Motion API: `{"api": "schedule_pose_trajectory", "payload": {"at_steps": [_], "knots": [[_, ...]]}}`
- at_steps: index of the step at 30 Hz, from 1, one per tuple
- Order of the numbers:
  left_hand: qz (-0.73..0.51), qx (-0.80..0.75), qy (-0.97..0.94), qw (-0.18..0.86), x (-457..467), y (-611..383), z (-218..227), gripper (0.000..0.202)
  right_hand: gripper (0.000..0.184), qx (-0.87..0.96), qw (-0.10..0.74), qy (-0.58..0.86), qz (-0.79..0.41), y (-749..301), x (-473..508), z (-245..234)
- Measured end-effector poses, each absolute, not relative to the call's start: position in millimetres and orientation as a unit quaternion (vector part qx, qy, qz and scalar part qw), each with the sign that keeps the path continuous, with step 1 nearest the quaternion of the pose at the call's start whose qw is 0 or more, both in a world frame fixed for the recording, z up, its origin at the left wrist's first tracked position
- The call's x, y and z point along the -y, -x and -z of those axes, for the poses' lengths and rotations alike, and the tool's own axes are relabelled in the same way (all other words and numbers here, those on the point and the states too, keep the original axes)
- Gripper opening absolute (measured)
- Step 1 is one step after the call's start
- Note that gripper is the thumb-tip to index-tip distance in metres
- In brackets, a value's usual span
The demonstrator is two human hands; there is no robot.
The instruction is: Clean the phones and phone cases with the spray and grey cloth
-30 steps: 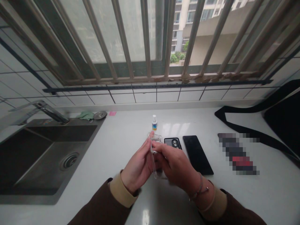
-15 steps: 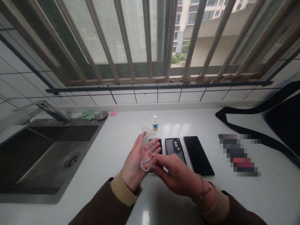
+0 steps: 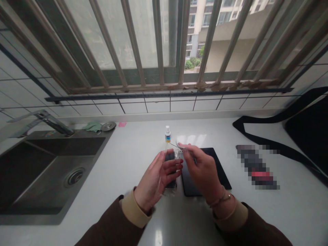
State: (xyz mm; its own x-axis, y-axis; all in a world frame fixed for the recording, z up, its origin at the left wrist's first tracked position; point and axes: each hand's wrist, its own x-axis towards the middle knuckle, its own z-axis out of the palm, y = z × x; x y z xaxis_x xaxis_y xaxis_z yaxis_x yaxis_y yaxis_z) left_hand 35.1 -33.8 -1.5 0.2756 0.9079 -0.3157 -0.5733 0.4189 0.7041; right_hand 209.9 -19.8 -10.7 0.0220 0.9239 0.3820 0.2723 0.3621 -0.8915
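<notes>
1. Left hand [image 3: 155,179]: curled around a clear phone case [image 3: 166,187], fingers wrapped across it. Case is upright-ish, tilted, held above the worktop [image 3: 128,153].
2. Right hand [image 3: 202,167]: thumb and fingers pinched together on a thin cord [image 3: 175,144] at the case's top end. Hands apart, but close.
3. Dark phone [image 3: 170,156] shows through the clear case, behind the left fingers. Can't tell if it sits in the case or lies below it.
4. In the way: right hand covers most of a black phone [image 3: 220,171] flat on the worktop. Can't tell whether a second one lies beside it.
5. Small bottle [image 3: 167,134], white cap, blue label, stands upright just beyond the case, not touching it.
6. Left side: stainless sink [image 3: 51,177], drain [image 3: 74,177], faucet [image 3: 52,120]. Behind the sink: green cloth [image 3: 92,127], round metal disc [image 3: 108,126], pink note [image 3: 122,124].
7. Right side: black bag with strap [image 3: 307,119]; pixelated item [image 3: 256,167], too blurred to identify.
8. Back: tiled wall [image 3: 159,106], barred window [image 3: 159,41].
</notes>
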Motion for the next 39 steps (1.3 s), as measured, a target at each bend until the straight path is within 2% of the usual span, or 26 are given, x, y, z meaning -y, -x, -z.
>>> {"api": "schedule_pose_trajectory", "payload": {"at_steps": [4,8,13,15,17,19,21,24,27,31,39], "knots": [[-0.554,-0.344,-0.228,0.723,33.3,-34.8,3.8,0.040,0.035,0.778,0.446,0.363,-0.252,-192.7,29.8,17.5],[-0.586,-0.386,-0.179,0.690,25.9,-27.9,0.7,0.045,0.031,0.831,0.404,0.298,-0.241,-184.1,37.7,19.8],[-0.602,-0.384,-0.154,0.683,19.3,-20.9,-3.0,0.043,0.017,0.807,0.354,0.283,-0.379,-186.7,44.1,7.8],[-0.595,-0.373,-0.151,0.696,19.8,-21.1,-4.2,0.042,0.018,0.751,0.364,0.310,-0.455,-190.5,40.8,3.4],[-0.588,-0.359,-0.156,0.708,21.7,-23.0,-4.8,0.042,0.024,0.664,0.437,0.365,-0.484,-195.6,34.6,1.2],[-0.572,-0.347,-0.169,0.724,24.6,-26.1,-4.1,0.041,0.027,0.577,0.523,0.447,-0.441,-200.9,28.1,1.0],[-0.540,-0.340,-0.184,0.748,27.8,-30.0,-1.4,0.041,0.027,0.540,0.559,0.515,-0.361,-204.4,24.4,2.7],[-0.496,-0.320,-0.207,0.780,32.4,-36.3,4.3,0.045,0.024,0.617,0.541,0.505,-0.268,-201.3,26.8,8.3],[-0.518,-0.303,-0.202,0.774,34.7,-39.5,7.2,0.041,0.030,0.742,0.499,0.385,-0.229,-189.5,34.9,14.6],[-0.552,-0.363,-0.170,0.731,30.8,-34.6,3.4,0.041,0.026,0.787,0.470,0.295,-0.270,-177.8,43.9,15.1],[-0.591,-0.379,-0.167,0.692,16.8,-20.5,1.9,0.033,0.018,0.804,0.362,0.258,-0.396,-185.2,47.9,8.4]]}}
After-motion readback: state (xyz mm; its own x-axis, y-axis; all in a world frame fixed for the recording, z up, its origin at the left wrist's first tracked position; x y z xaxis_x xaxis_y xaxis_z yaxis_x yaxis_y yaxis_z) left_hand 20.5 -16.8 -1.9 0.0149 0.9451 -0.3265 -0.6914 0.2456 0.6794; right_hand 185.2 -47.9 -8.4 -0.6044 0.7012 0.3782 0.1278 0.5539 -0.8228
